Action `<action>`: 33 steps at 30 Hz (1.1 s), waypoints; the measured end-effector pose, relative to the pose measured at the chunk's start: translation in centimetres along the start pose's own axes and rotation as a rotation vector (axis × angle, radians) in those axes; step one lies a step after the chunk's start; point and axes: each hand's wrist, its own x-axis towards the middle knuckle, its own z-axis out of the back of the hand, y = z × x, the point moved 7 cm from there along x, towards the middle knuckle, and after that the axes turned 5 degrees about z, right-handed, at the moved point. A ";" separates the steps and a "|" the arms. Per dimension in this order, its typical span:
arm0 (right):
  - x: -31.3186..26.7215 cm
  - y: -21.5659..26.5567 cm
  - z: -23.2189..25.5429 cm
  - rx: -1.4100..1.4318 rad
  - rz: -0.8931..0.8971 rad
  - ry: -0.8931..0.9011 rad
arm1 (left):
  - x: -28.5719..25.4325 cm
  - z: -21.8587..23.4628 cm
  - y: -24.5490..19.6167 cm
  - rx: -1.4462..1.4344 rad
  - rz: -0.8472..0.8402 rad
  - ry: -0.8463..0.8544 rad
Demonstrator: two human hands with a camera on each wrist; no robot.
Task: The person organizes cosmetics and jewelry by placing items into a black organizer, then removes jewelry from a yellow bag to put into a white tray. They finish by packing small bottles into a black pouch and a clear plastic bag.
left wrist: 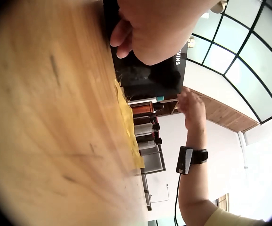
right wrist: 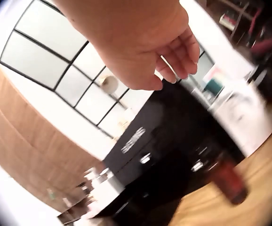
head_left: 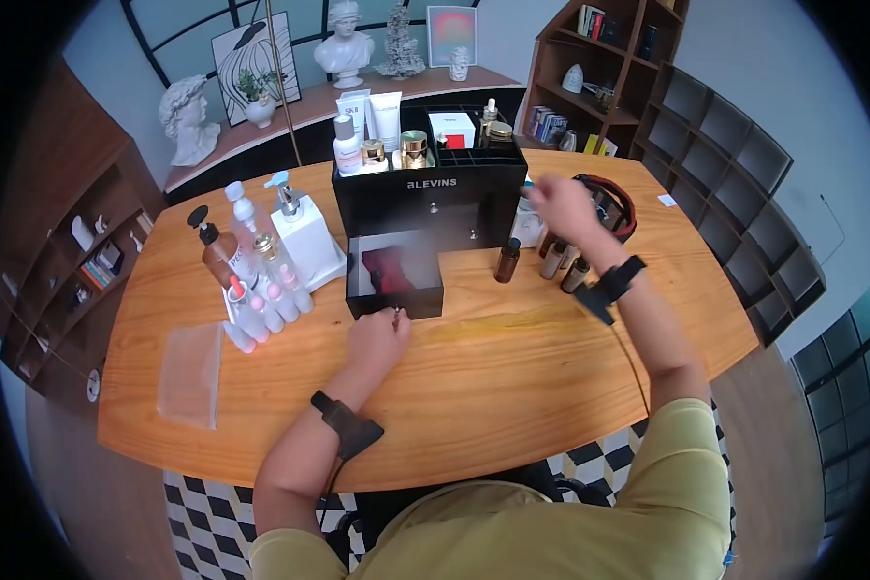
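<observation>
A black organizer box point(head_left: 425, 208) marked BLEVINS stands at the back middle of the table, its lower left drawer point(head_left: 394, 305) pulled out. Inside that drawer lies something dark red point(head_left: 389, 271). My left hand point(head_left: 377, 340) is at the drawer front, fingertips pinching its small knob. In the left wrist view the curled fingers point(left wrist: 122, 40) lie against the black front. Raised beside the box's right end is my right hand point(head_left: 563, 208), its fingers loosely bent and holding nothing in the right wrist view. Below it stand a brown bottle point(head_left: 507, 261) and a white box point(head_left: 527, 224).
Pump bottles and several small bottles crowd a white tray point(head_left: 333, 269) on the left. A clear pouch point(head_left: 189, 375) lies near the left edge. More small bottles point(head_left: 554, 259) and a dark round basket point(head_left: 621, 208) stand at right. Tubes and jars fill the organizer's top.
</observation>
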 end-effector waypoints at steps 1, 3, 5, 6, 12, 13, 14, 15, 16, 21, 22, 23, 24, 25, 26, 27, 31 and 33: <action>0.7 -4.7 0.2 -0.142 -0.050 -0.024 | 0.0 0.1 0.0 0.002 0.001 -0.003; 0.7 -11.0 0.5 -0.395 -0.022 0.118 | -0.1 -0.2 0.4 -0.005 -0.010 -0.012; -0.8 -18.7 -0.9 -0.486 -0.230 0.235 | -0.1 -0.1 0.4 -0.004 -0.015 -0.016; -0.9 -22.4 -2.8 -0.468 -0.213 0.285 | -0.1 0.0 0.3 0.000 -0.012 -0.013; -2.4 -21.7 -3.0 -0.360 -0.291 0.349 | -0.4 0.3 -0.2 0.002 -0.021 -0.030; -2.4 -21.2 -2.7 -0.341 -0.304 0.370 | -0.4 0.3 -0.3 0.002 -0.030 -0.034; -2.3 -20.9 -2.7 -0.347 -0.310 0.431 | -0.4 0.3 -0.4 0.000 -0.038 -0.037; -2.0 -21.8 -3.6 -0.326 -0.325 0.489 | -0.4 0.3 -0.4 -0.004 -0.047 -0.039; -1.7 -22.6 -4.2 -0.294 -0.341 0.490 | -0.5 0.4 -0.5 -0.011 -0.054 -0.042; -2.0 -21.4 -3.9 -0.218 -0.287 0.397 | -0.3 0.0 -0.4 0.038 -0.050 -0.046; -2.0 -21.1 -3.2 -0.211 -0.292 0.397 | -0.1 -0.1 -0.2 0.050 -0.060 -0.059; -2.2 -20.8 -2.7 -0.202 -0.299 0.395 | 0.2 -0.2 0.1 0.035 -0.049 -0.053; -1.9 -22.0 -2.9 -0.088 -0.263 0.291 | 0.7 -0.4 0.3 0.020 -0.041 -0.048; -1.5 -22.7 -2.4 -0.005 -0.271 0.224 | 1.2 -0.5 0.4 0.004 -0.034 -0.042; -1.0 -23.5 -1.8 0.078 -0.279 0.157 | 2.0 -0.7 0.6 -0.031 0.004 0.008; -1.0 -23.2 -0.9 0.159 -0.285 0.090 | 2.9 -0.8 0.5 -0.003 -0.014 0.006; -2.9 -18.6 4.8 0.326 -0.368 -0.236 | 6.8 -1.7 0.5 0.118 -0.012 -0.012; -4.0 -17.0 5.3 0.260 -0.249 -0.283 | 9.1 -2.8 1.0 0.163 0.029 0.020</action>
